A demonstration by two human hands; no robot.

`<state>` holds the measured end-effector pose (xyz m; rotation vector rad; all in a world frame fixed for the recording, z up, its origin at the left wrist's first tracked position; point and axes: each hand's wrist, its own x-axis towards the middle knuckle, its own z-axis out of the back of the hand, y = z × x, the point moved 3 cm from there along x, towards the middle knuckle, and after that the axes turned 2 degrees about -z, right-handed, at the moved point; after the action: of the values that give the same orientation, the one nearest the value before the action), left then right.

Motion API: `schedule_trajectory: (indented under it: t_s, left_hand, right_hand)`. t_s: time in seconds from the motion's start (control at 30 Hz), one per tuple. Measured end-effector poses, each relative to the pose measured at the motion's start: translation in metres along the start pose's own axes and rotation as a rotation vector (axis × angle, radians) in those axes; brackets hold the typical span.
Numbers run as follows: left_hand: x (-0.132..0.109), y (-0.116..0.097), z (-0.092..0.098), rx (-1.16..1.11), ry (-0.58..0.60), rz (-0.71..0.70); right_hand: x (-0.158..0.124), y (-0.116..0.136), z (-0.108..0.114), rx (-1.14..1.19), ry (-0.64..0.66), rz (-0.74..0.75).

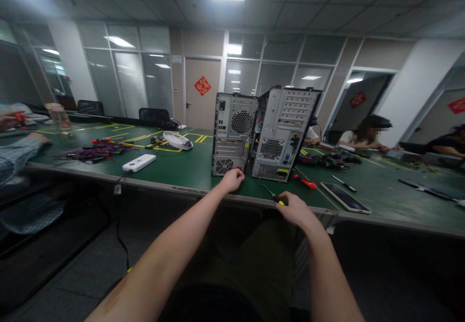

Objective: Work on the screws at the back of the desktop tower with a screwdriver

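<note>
Two desktop computer cases stand upright on the green table [181, 167], backs facing me: a left case [233, 133] and a right case [283, 133]. My left hand [232, 180] rests at the table's front edge by the foot of the left case, fingers curled, with a small red thing at its fingertips. My right hand [295, 208] is closed round the yellow-and-black handle of a screwdriver [273, 195], whose shaft points toward the right case.
A red-handled screwdriver [305, 182], a phone [345, 197] and another tool [344, 183] lie right of the cases. A white power bank [139, 162], a bundle of coloured cables [92, 152] and a white dish [177, 140] lie left. Other people sit at both ends.
</note>
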<state>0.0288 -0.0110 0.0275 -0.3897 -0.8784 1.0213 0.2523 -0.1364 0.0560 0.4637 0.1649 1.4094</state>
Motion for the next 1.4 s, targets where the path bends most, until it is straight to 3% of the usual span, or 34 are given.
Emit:
schedule_trajectory:
  t_s: [0.13,0.27,0.5,0.77,0.97,1.4]
  left_hand:
    - [-0.008,0.02,0.018,-0.417,-0.085,0.14]
    - [-0.02,0.039,0.041,-0.676,-0.127,0.247]
    - [-0.041,0.051,0.074,-0.714,-0.166,0.312]
    - [-0.044,0.054,0.079,-0.755,-0.13,0.34]
    - [-0.046,0.053,0.08,-0.848,-0.13,0.339]
    - [-0.047,0.053,0.081,-0.913,-0.114,0.373]
  right_hand:
    - [-0.001,0.006,-0.002,0.085,-0.024,0.073]
    - [-0.006,0.023,-0.007,0.202,0.02,0.169]
    - [-0.025,0.069,-0.037,0.455,0.028,0.341]
    - [-0.045,0.098,-0.066,0.503,-0.057,0.382]
    - [-0.052,0.103,-0.07,0.459,-0.158,0.38]
    - [-0.059,0.112,-0.072,0.474,-0.196,0.43]
